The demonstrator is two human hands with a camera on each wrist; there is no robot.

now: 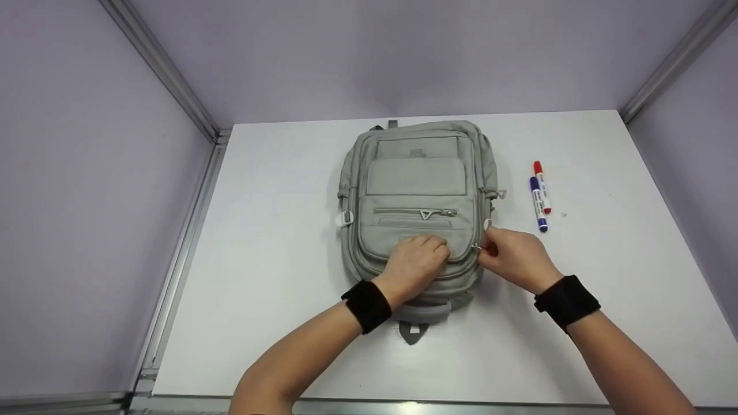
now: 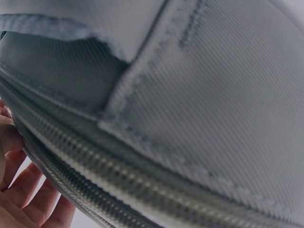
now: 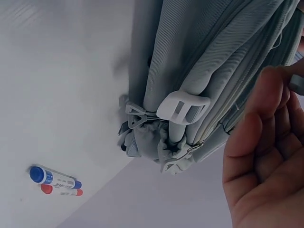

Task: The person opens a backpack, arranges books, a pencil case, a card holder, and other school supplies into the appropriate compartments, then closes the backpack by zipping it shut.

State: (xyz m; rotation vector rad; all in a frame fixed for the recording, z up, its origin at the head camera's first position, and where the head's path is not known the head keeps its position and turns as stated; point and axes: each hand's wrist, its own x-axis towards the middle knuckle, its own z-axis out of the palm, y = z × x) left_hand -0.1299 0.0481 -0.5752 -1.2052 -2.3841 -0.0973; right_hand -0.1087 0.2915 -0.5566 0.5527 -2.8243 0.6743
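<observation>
A grey-green backpack point(image 1: 415, 176) lies front up on a white table, its carry handle point(image 1: 424, 312) toward me. My left hand point(image 1: 416, 262) rests on the near part of its front with bent fingers, which grip the fabric by the curved zipper. At the right side, my right hand point(image 1: 516, 256) pinches a small zipper pull point(image 1: 476, 246) between thumb and forefinger. Its other fingers curl into the palm in the right wrist view. Two zipper tracks point(image 2: 109, 166) run close together in the left wrist view, with fingers point(image 2: 40, 202) along the bag's edge.
Right of the backpack lie a blue marker point(image 1: 538, 204) and a red marker point(image 1: 545, 190), side by side. White strap buckles point(image 1: 345, 218) stick out at the bag's sides. Pale walls with metal frame bars point(image 1: 173, 75) enclose the table.
</observation>
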